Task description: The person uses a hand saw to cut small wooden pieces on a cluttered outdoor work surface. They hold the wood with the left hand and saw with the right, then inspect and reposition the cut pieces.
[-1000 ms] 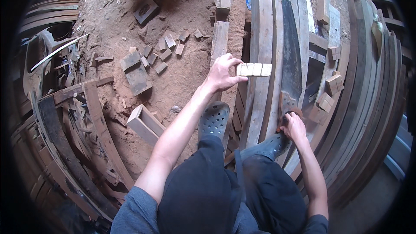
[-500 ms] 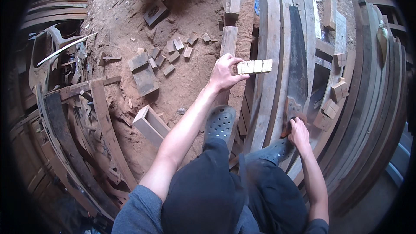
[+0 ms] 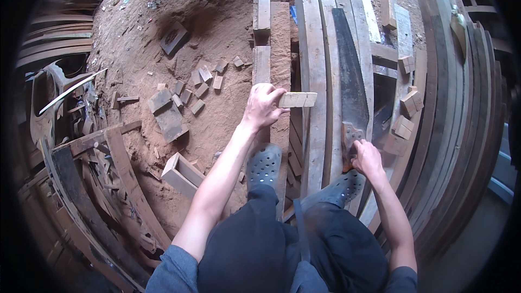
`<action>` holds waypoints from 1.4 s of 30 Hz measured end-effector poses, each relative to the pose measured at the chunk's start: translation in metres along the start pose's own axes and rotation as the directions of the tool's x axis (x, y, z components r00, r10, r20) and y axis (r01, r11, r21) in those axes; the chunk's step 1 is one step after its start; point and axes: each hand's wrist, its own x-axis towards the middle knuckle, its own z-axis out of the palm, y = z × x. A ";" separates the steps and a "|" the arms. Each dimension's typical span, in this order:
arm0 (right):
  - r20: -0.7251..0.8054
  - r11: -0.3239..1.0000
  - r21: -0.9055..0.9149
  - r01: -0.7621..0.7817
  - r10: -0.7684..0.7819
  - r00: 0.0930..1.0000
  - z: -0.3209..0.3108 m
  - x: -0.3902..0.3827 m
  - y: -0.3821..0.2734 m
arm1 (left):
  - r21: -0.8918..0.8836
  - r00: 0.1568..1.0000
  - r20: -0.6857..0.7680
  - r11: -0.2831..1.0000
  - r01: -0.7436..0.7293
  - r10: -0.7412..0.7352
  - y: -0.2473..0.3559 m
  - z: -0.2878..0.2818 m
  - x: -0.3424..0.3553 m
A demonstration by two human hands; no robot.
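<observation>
My left hand (image 3: 264,105) pinches one end of a small pale wood block (image 3: 298,100), which has dark cross lines on its face. The block juts out to the right, above the long planks. My right hand (image 3: 365,157) is closed round the wooden handle (image 3: 350,140) of a handsaw. Its dark, tapering blade (image 3: 350,70) points away from me and lies along the planks (image 3: 313,76), teeth toward the right. The fingertips of my right hand are partly hidden behind the handle.
Small wood offcuts (image 3: 201,91) lie scattered on the sawdust-covered ground at left. Notched blocks (image 3: 411,102) rest along a board at right, beside stacked long boards (image 3: 445,103). An open wooden box frame (image 3: 183,172) lies near my left arm. My clog-shod feet (image 3: 264,165) stand among the planks.
The view has shifted, so the surroundings sit further left. The block in my left hand has turned, showing a narrower face. My right hand still grips the saw.
</observation>
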 end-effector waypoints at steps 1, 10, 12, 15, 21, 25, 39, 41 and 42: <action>0.030 1.000 -0.003 -0.014 0.014 0.999 0.006 -0.002 0.002 | -0.004 0.996 0.057 0.997 0.072 -0.071 -0.002 -0.001 -0.002; 0.015 1.000 0.002 0.001 -0.001 1.000 0.031 -0.007 0.012 | 0.252 0.984 0.171 0.968 0.014 -0.058 -0.009 0.004 -0.002; 0.008 1.000 0.015 0.003 -0.004 1.000 0.029 -0.006 0.012 | 0.256 0.981 0.185 0.967 0.002 -0.051 -0.006 0.006 0.001; -0.007 1.000 0.012 0.023 -0.023 1.000 0.026 -0.005 0.010 | 0.217 0.981 0.189 0.976 -0.009 -0.033 0.003 0.012 0.005; -0.046 0.998 -0.006 0.055 -0.055 0.997 0.026 -0.006 0.008 | 0.201 0.973 0.232 0.979 -0.032 -0.016 0.015 0.024 0.015; -0.039 0.999 -0.008 0.049 -0.049 0.998 0.026 -0.006 0.010 | 0.166 0.991 0.125 0.986 0.016 -0.038 0.015 0.022 0.020; -0.005 1.000 0.012 0.029 -0.029 1.000 0.026 -0.004 0.010 | 0.297 0.985 -0.046 0.940 0.170 -0.164 -0.014 -0.016 -0.008; -0.018 1.000 0.006 0.023 -0.023 1.000 0.025 -0.004 0.011 | 0.297 0.979 -0.056 0.933 0.203 -0.196 -0.016 -0.014 -0.011; -0.009 1.000 0.009 0.023 -0.023 1.000 0.025 -0.004 0.011 | 0.261 0.974 -0.044 0.938 0.228 -0.224 -0.018 -0.013 -0.011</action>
